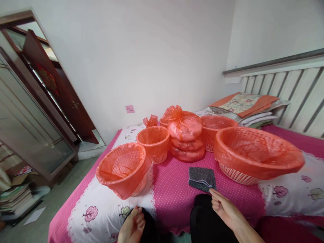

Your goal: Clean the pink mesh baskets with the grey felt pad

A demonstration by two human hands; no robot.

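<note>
A folded dark grey cloth (200, 175) with a pale edge lies on the pink bedspread (172, 192). Its near right corner is pinched between the thumb and fingers of my right hand (224, 206). My left hand (133, 223) rests over my left leg, fingers curled in, and nothing shows in it. Ahead of that hand stands a basket lined with a red plastic bag (123, 165). Beyond the cloth is a stack of round things in a knotted red bag (186, 135). To the right sits a wide bag-lined basket (253, 152).
Further back are a smaller lined basket (154, 140) and another lined basket (219, 123) beside the knotted bag. Folded bedding (244, 104) is piled near the white radiator (286, 96). At the left are a door (60, 87) and stacked books (16, 199).
</note>
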